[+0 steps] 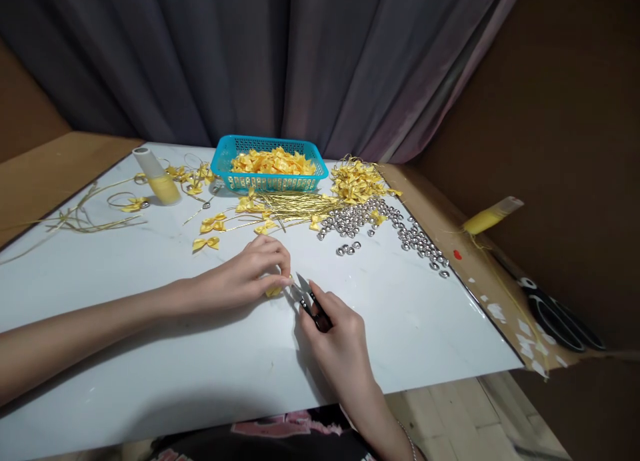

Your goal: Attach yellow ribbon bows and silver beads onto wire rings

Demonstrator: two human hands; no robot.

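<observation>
My left hand (263,268) pinches a small yellow ribbon bow (273,291), which is mostly hidden behind the fingers. In my right hand (340,334) are black-handled thread snips (315,308), blades apart and pointing at the left fingertips. The blade tips are beside the bow, close to the pinch; whether they touch a thread is too small to tell. Loose yellow bows (206,244) lie just beyond my left hand. Behind them is a bundle of gold cords (295,205).
A blue basket (227,178) of yellow bows stands at the back, beside a bow pile (357,181). Silver beads (350,220) spread at right. A cone thread spool (163,181) stands left; another spool (487,218) and black scissors (555,318) lie by the right edge.
</observation>
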